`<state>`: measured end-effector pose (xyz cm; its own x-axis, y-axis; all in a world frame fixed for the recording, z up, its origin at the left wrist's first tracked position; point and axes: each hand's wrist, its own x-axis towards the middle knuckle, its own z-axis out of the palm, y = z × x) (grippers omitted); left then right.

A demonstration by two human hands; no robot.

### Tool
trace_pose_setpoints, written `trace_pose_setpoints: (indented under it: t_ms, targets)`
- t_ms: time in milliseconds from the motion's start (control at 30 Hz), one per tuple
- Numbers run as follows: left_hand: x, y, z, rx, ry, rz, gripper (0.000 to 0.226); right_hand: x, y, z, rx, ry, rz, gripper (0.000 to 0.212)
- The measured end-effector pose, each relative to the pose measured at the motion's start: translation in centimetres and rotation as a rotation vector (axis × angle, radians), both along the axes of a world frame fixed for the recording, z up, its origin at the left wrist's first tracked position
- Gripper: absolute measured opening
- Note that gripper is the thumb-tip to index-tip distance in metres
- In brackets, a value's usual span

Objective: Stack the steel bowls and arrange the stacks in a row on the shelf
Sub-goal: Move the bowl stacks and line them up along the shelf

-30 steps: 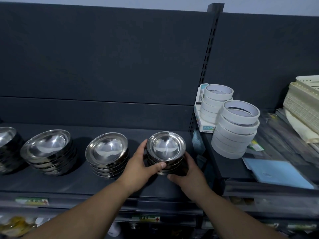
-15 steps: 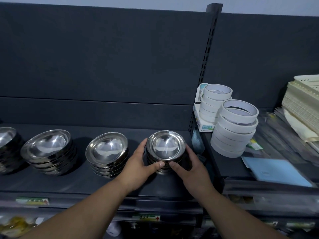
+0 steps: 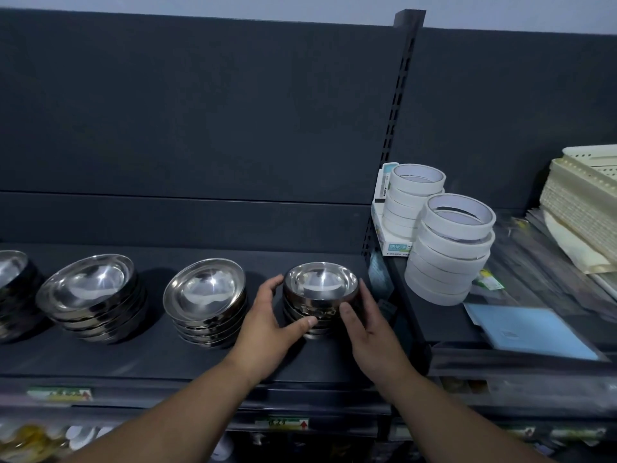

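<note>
Several stacks of steel bowls stand in a row on the dark shelf (image 3: 150,359). The rightmost stack (image 3: 320,289) is small and sits between my hands. My left hand (image 3: 270,322) curls round its left side, thumb on the front of the lower bowls. My right hand (image 3: 364,322) cups its right side, thumb against the front. To the left stand a wider stack (image 3: 205,295), another stack (image 3: 90,292) and, cut off by the left edge, one more stack (image 3: 13,289).
A slotted upright post (image 3: 397,128) ends this shelf bay just right of the held stack. Beyond it stand two piles of white tape rolls (image 3: 450,252), a blue sheet (image 3: 531,329) and cream mesh trays (image 3: 584,202). Lower shelves hold price labels.
Both hands have shifted slightly on the rightmost stack, the right thumb coming round to its front. The stack stays in the same spot on the shelf.
</note>
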<state>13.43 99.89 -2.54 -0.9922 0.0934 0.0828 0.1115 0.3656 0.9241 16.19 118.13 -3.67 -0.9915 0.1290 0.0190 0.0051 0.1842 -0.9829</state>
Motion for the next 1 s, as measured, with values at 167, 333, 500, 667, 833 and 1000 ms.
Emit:
trace_pose_setpoints:
  t_ms: [167, 333, 500, 667, 833, 1000]
  targets:
    - [-0.5, -0.4, 0.4, 0.004, -0.075, -0.033, 0.104, 0.3, 0.1, -0.1, -0.035, 0.044, -0.086, 0.058]
    - [-1.2, -0.2, 0.9, 0.014, -0.106, -0.098, 0.107, 0.0, 0.3, 0.1, 0.052, 0.086, -0.140, 0.057]
    - [-0.9, -0.5, 0.7, 0.003, -0.034, -0.078, 0.092, -0.4, 0.1, 0.9, 0.091, 0.084, -0.128, 0.073]
    - [-0.6, -0.5, 0.7, 0.029, 0.013, -0.046, 0.078, -0.7, 0.0, 1.0, 0.160, 0.056, -0.075, 0.053]
    - [-0.6, -0.6, 0.7, 0.010, -0.025, -0.087, 0.101, -0.7, -0.2, 1.2, 0.234, 0.041, -0.064, 0.068]
    - [-0.9, -0.3, 1.4, -0.090, 0.046, -0.110, 0.100, -1.1, -0.2, 1.4, 0.281, 0.075, -0.097, 0.065]
